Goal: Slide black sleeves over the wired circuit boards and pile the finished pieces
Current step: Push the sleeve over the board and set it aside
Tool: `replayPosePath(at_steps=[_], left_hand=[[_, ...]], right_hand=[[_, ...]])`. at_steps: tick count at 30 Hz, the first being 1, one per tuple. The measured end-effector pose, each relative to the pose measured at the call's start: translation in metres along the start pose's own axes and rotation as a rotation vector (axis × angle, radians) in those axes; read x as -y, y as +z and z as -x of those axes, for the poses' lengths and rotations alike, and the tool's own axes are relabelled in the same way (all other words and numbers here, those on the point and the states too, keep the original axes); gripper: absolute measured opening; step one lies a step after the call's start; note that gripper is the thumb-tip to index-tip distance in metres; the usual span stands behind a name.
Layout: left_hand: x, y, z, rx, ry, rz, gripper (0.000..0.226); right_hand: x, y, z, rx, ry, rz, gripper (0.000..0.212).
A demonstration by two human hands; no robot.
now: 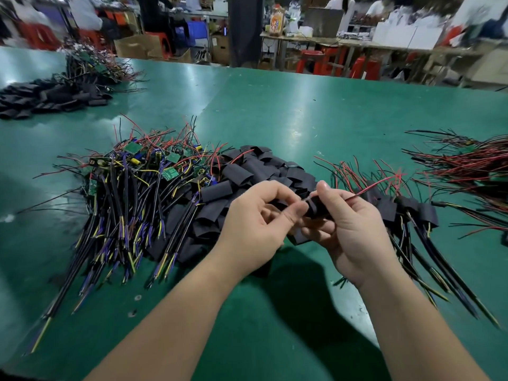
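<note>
While the right hand (354, 229) clasps a sleeve (317, 209), the left hand (255, 218) pinches its end, both grips curled tight.

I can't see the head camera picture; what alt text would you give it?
Two hands hold a black sleeve above a green table: the left hand pinches its end, the right hand grips it, red and black wires sticking out. Behind lie heaps of wired boards, loose sleeves and finished pieces.
</note>
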State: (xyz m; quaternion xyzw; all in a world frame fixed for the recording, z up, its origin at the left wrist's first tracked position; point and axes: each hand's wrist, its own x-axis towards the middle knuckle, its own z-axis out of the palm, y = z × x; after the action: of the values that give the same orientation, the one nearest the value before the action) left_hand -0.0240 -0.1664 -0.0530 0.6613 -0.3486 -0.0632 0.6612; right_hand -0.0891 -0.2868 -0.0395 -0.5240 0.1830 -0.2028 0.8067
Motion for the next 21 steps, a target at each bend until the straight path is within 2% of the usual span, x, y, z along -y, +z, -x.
replayPosePath(at_steps=[6,10,14,21], left_hand=[[-0.008,-0.001,-0.002,0.165,-0.188,0.311,0.013],[-0.007,0.004,-0.001,0.032,-0.187,0.288,0.013],[-0.003,0.003,-0.001,-0.061,-0.207,0.248,0.015],[-0.001,-0.004,-0.002,-0.012,-0.120,0.158,0.015]], right_hand=[[-0.005,0.002,-0.002,0.049,0.119,-0.197,0.022],[-0.007,0.001,-0.003,0.068,0.122,-0.227,0.028],[-0.008,0.002,-0.002,0.066,0.068,-0.158,0.025],[-0.010,0.002,-0.002,0.031,0.017,-0.113,0.031]])
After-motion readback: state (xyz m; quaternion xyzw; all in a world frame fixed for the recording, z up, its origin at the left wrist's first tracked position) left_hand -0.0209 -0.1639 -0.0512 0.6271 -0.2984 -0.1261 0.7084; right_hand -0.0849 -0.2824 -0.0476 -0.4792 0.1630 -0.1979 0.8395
